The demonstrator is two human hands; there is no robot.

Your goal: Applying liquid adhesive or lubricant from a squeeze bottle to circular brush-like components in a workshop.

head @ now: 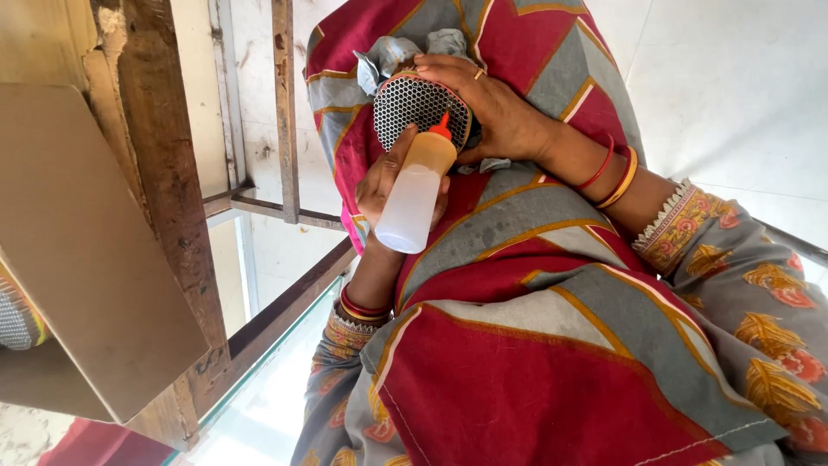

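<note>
Squeeze bottle [414,194] gripped in the left hand [384,177], fingers wrapped round its clear plastic body, red nozzle tip pressed against or just short of the round mesh piece [414,108]. Hard to tell from this angle whether the tip truly touches the mesh. Amber liquid gathered at the nozzle end of the tilted bottle, the rest of the body looking pale and mostly empty.

Mesh piece clasped from above by the right hand [487,99], fingers curled over its orange-edged rim, with a scrap of grey cloth [405,52] bunched behind it. All of it held over the lap, against red and grey patterned fabric [517,328], not set down on any surface.

Judging by this: bottle already uncapped, positioned and tipped, so application appears under way or about to start. No wet patch or glue line visible on the perforated face, so little seems laid down yet. Most of the spreading, and any joining of mesh to cloth, looks left to do.

Wooden frame [172,198] and a tan board [78,250] at the left, apart from both hands.
</note>
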